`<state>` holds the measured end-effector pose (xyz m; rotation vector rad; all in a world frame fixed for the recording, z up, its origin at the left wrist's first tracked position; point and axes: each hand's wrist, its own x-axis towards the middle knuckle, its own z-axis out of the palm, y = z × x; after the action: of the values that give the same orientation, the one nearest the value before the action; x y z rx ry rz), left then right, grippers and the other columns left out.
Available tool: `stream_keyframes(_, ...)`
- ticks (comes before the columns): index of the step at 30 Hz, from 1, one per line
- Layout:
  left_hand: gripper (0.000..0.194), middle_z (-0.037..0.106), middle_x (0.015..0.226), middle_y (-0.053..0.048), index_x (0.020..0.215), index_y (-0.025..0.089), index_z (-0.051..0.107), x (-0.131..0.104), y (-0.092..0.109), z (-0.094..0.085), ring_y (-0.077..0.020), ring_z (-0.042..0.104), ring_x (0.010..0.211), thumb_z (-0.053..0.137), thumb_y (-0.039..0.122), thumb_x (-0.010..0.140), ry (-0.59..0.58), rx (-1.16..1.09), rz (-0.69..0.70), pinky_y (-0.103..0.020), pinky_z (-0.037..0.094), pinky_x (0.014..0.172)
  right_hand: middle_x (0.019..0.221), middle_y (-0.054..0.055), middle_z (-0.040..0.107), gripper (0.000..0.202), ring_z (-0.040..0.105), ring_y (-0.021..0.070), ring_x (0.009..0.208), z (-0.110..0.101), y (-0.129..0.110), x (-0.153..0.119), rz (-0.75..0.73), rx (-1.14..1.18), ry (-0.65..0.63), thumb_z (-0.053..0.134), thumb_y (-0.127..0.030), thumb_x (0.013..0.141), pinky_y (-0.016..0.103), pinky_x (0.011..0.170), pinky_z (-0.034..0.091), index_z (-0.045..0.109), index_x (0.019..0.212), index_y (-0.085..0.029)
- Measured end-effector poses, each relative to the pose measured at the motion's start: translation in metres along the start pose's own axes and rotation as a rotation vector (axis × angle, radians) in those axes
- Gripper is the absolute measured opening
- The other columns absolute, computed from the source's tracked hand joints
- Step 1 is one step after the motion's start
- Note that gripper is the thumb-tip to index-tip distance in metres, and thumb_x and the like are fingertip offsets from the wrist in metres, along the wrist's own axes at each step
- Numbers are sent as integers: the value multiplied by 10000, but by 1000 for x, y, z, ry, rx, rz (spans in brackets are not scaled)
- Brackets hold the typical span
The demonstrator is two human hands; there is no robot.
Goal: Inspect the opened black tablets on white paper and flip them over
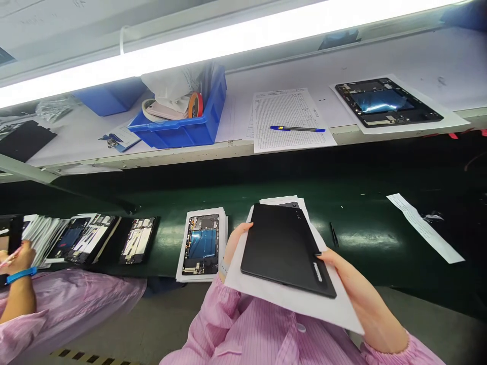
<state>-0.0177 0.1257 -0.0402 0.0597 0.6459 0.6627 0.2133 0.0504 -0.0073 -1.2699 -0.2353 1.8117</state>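
Observation:
A black tablet (pixel 283 248), its dark back cover facing up, lies tilted on a white paper sheet (pixel 262 286) in front of my body. My left hand (pixel 236 242) grips the left edge of tablet and sheet, its fingers mostly hidden underneath. On the right edge, my right hand (pixel 352 274) holds both too, thumb on top of the cover. Partly hidden behind them, another dark device rests on white sheets (pixel 300 203) on the bench. To the left, an opened tablet (pixel 201 243) with a blue battery area sits on a stack of white sheets.
Dark tweezers (pixel 334 234) and a printed paper strip (pixel 426 228) lie on the green bench (pixel 365 241). The shelf above bears a blue bin (pixel 178 129), a form (pixel 289 109) with a pen (pixel 297 129), and an opened tablet (pixel 388 101). A co-worker's hand (pixel 23 258) is far left, near several opened tablets (pixel 139 241).

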Motion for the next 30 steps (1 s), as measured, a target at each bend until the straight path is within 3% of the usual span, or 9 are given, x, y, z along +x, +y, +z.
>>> stream_keyframes(3,318,757,895,-65,955,138,768,-15,-4,14,-204,684,821,748,355,725,-97,27,164,-281,524,787,847,32,782,244,702,231,719,-6,17,8,52,54,-46,796,-192,675,305,645,574,792,916,-229)
stream_keyframes(6,443,739,949,-67,1042,147,761,-26,-10,27,-210,658,869,822,384,673,-173,297,268,-260,495,769,894,4,769,258,664,198,786,-9,39,16,15,63,-150,762,-144,696,271,697,540,793,933,-240)
stream_keyframes(10,428,679,1131,-87,1142,183,739,-30,-17,41,-257,592,1068,724,466,822,-328,755,303,-285,454,872,798,-8,747,157,625,181,738,-5,61,24,14,107,-152,797,-180,695,265,688,503,793,843,-230)
stream_keyframes(14,398,600,1284,-102,1242,209,709,-35,-20,54,-284,542,1159,631,425,916,-390,938,370,-322,436,969,809,6,754,162,630,204,749,1,64,26,-20,95,-120,842,-247,673,291,701,500,786,824,-223)
stream_keyframes(19,523,580,1351,-128,1309,210,683,-46,-19,62,-330,546,1199,589,545,919,-353,952,348,-355,437,1024,816,9,750,97,634,201,743,4,59,22,-77,41,-74,811,-251,715,291,687,498,765,793,-215)
stream_keyframes(24,741,647,1271,-141,1390,195,604,-46,-20,45,-353,589,1161,690,644,807,-325,912,341,-402,479,991,850,2,738,202,635,227,801,-9,56,27,-287,-42,78,767,-243,730,318,735,493,749,931,-232)
stream_keyframes(28,479,736,1055,-109,1142,181,754,-36,-27,17,-318,642,1037,784,483,771,-96,949,362,-410,500,965,786,-30,701,171,602,250,872,-28,51,24,-506,-123,304,794,-189,686,321,795,463,718,817,-268)
stream_keyframes(30,368,751,1033,-98,1001,203,796,-31,-31,5,-334,642,1042,841,416,704,29,888,362,-427,494,995,748,-6,692,183,604,300,892,-35,47,18,-545,-160,325,826,-195,632,361,787,475,699,736,-275)
